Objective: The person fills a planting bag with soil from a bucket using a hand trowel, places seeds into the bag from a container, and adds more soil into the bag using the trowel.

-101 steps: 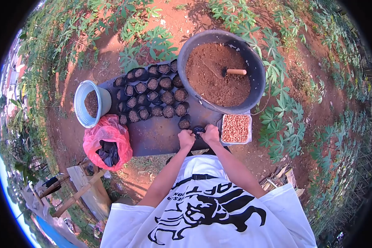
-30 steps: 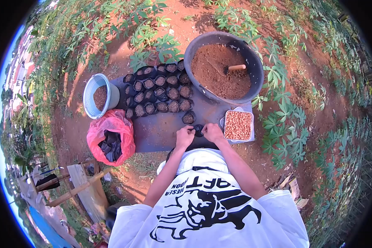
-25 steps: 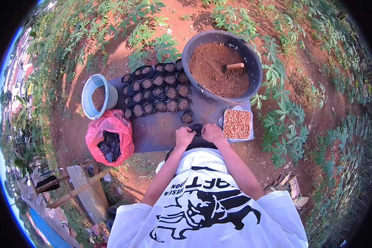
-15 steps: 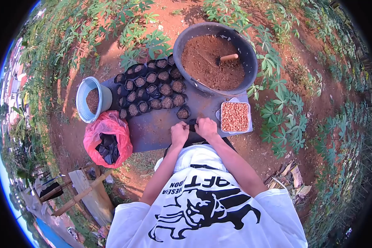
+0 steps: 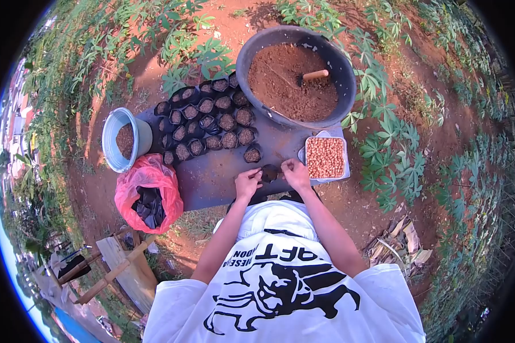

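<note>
A small black plastic seedling bag [image 5: 270,174] is stretched between my two hands near the front edge of the table, its round mouth facing up. My left hand [image 5: 248,183] pinches the bag's left rim. On the opposite side, the fingertips of my right hand [image 5: 296,174] are closed at its right rim. Just beyond stands a soil-filled seedling bag [image 5: 252,154], apart from several rows of similar filled bags [image 5: 206,120]. A square tub of tan seeds or kernels [image 5: 325,158] sits right of my right hand.
At the back right stands a large black basin [image 5: 252,91] of brown soil with a wooden-handled tool [image 5: 315,75] stuck in it. A light blue bucket [image 5: 144,137] with soil and a pink bag [image 5: 125,197] of black plastic bags are at the table's [image 5: 212,186] left end.
My hands have moved slightly apart, and the black bag between them has gone from bunched up to spread with its mouth open. The view has shifted slightly.
</note>
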Available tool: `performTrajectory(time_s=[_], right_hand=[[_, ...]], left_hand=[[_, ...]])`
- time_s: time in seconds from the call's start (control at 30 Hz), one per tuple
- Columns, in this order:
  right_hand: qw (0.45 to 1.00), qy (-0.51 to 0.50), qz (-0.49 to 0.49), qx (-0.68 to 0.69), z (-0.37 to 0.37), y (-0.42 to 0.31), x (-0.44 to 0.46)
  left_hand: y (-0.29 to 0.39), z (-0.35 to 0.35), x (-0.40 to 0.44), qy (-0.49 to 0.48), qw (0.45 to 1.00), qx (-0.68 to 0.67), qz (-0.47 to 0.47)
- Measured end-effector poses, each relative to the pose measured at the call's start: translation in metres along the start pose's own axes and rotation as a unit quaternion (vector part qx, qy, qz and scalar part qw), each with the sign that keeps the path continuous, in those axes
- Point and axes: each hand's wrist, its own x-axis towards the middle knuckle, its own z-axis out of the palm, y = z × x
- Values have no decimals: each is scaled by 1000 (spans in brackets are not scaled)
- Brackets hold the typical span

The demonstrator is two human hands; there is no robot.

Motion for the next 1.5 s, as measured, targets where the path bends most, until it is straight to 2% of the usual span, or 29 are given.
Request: performTrajectory(time_s=[0.13,0.23,0.43,0.63,0.67,0.8,0.9,0.93,1.03,1.07,1.17,1.4,1.5], right_hand=[[997,-47,37,47,5,0,-7],[997,-58,27,38,9,3,-6],[999,-32,27,20,10,0,-3],[997,-29,62,43,11,-6,1],[997,-34,60,34,14,-8,1],[998,-42,48,-16,10,-12,6],[994,-48,4,-94,11,-9,11],[986,-20,-51,-156,15,-6,12],[979,10,-110,-168,16,-19,3],[983,-23,-93,-158,13,-26,4],[973,-34,-110,-202,3,-48,-4],[953,-37,-184,-238,6,-26,26],[947,-48,-206,-243,3,-33,25]], left_hand=[[2,1,4,2,997,67,23],[4,5,8,0,995,97,34],[6,8,13,6,993,107,41],[11,12,20,9,973,213,83],[11,11,23,10,976,207,69],[-8,11,31,28,966,230,117],[-4,12,17,44,962,219,160],[3,11,10,41,950,253,178],[19,4,-2,5,954,258,152],[23,-1,-2,-25,963,246,105],[33,-5,-13,-19,959,259,111],[0,-1,-2,6,978,205,46],[35,14,-32,54,978,182,86]])
